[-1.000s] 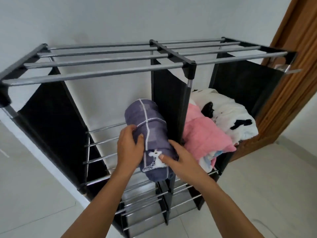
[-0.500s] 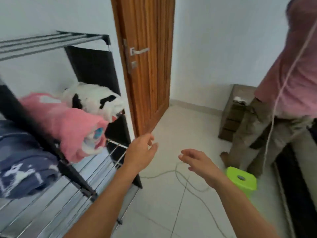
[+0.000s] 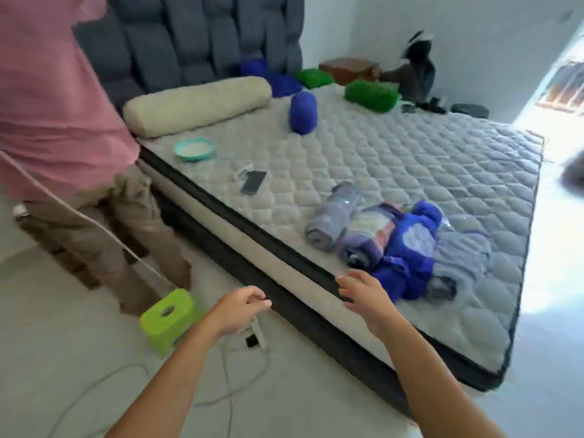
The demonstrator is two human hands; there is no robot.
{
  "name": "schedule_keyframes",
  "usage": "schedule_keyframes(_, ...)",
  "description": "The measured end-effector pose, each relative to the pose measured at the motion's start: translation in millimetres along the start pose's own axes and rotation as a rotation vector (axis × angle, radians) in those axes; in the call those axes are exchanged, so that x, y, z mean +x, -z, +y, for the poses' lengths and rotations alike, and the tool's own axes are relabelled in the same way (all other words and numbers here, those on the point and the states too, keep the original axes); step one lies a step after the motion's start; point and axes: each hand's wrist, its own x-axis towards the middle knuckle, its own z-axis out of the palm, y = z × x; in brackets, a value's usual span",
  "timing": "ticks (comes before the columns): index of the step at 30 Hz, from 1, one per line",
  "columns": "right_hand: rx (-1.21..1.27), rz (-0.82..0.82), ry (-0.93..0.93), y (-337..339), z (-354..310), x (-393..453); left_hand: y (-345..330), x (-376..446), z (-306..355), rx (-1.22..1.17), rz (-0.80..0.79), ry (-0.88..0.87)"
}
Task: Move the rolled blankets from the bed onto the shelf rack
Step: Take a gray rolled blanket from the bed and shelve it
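Several rolled blankets lie side by side near the front edge of the bed (image 3: 395, 159): a pale lilac roll (image 3: 331, 216), a striped lilac roll (image 3: 366, 238), a bright blue roll (image 3: 407, 248) and a light grey-blue one (image 3: 455, 260). My right hand (image 3: 363, 292) hovers over the mattress edge just in front of them, fingers loosely spread and holding nothing. My left hand (image 3: 240, 308) hangs over the floor beside the bed, fingers loosely curled, empty. The shelf rack is out of view.
A person in a pink shirt (image 3: 63, 147) stands at the left by the bed. A green stool (image 3: 167, 317), a cable (image 3: 94, 387) and a power strip (image 3: 256, 336) lie on the floor. A phone (image 3: 252, 181), a bowl (image 3: 194, 149), a cream bolster (image 3: 196, 104) and blue and green cushions sit on the mattress.
I let go of the purple blanket on the rack, and my view swung right past the door to the bed. Both hands are empty and now reach toward the rolled blankets.
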Motion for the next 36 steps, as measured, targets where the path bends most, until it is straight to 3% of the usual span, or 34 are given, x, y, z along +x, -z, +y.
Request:
schedule_keyframes(5, 0.138, 0.246, -0.117, 70.9, 22.7, 18.3, -53.5, 91.1, 69.0, -0.003, -0.266, -0.053)
schedule_keyframes(8, 0.209, 0.336, -0.150, 90.2, 26.9, 30.6, -76.4, 132.4, 101.1, -0.059, -0.316, -0.065)
schedule_keyframes(20, 0.393, 0.649, -0.238, 192.1, 65.3, 93.6, -183.4, 237.7, 217.9, -0.120, -0.702, 0.109)
schedule_keyframes(23, 0.425, 0.671, -0.304, 230.1, 72.2, 131.5, -222.8, 269.1, 247.7, -0.085, -0.800, 0.180)
schedule_keyframes(30, 0.414, 0.601, -0.426, 310.6, 82.0, 209.9, -299.1, 332.9, 307.7, -0.091, -0.736, 0.174)
schedule_keyframes(36, 0.720, 0.484, -0.432, 314.4, 96.6, 248.0, -333.1, 357.6, 318.8, -0.016, -0.743, 0.244)
